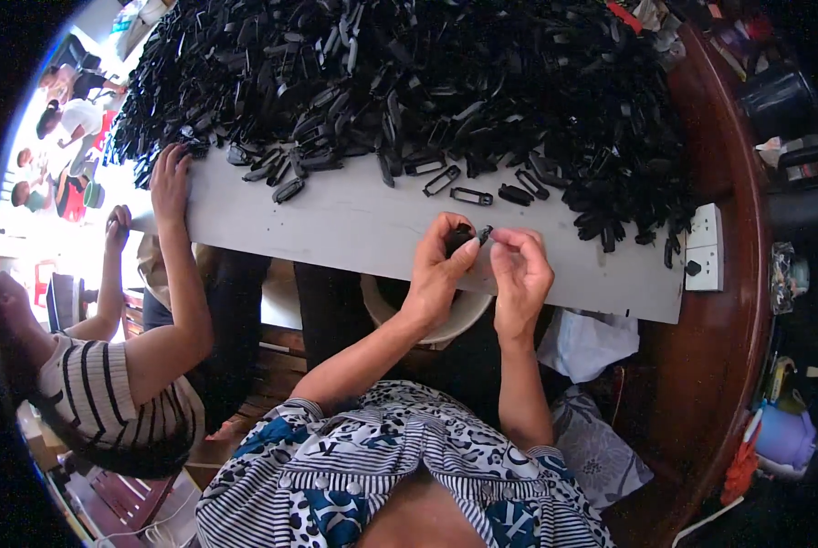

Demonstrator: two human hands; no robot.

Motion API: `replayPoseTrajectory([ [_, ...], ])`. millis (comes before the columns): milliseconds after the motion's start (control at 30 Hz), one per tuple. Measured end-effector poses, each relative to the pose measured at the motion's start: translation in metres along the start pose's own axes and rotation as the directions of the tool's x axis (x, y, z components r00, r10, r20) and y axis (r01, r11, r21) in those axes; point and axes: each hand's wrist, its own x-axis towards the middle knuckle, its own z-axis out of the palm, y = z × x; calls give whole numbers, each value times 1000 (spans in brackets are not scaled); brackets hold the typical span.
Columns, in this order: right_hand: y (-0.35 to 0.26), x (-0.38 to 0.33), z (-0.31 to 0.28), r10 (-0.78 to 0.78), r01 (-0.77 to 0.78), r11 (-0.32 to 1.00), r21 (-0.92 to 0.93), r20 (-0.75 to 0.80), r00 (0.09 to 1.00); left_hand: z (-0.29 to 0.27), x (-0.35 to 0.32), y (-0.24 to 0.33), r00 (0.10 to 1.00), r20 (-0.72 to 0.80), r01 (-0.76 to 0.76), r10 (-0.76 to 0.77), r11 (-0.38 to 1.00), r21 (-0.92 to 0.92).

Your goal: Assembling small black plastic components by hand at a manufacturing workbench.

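Just over the table's near edge, my left hand (pixel 441 269) is closed round a small black plastic part (pixel 459 239), mostly hidden by the fingers. Close by on its right, my right hand (pixel 521 269) pinches at a thin dark bit (pixel 485 234) at the end of that part; whether the two are joined I cannot tell. Beyond my hands several loose black plastic frames lie on the table, among them a rectangular frame (pixel 471 196) and a slanted frame (pixel 441 180). A large heap of like black parts (pixel 382 82) covers the far side.
The grey table (pixel 336 219) ends just before my body. A white power strip (pixel 704 247) sits at its right end. Below are a pale bucket (pixel 471 315) and a white plastic bag (pixel 592 342). At the left, a co-worker in a striped top (pixel 99 384) reaches to the heap.
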Motion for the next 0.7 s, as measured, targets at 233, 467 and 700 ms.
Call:
replayPoseTrajectory([
  [233,8,7,6,263,-277,923,266,88,961,-6,-5,-2,982,101,-190,161,836,515],
  [467,-1,9,3,144,-123,860,496,-3,990,-19,1,16,987,103,147,-125,957,-249],
  [700,-17,4,1,0,88,953,-290,290,957,-28,-4,23,959,188,244,-211,954,-174],
])
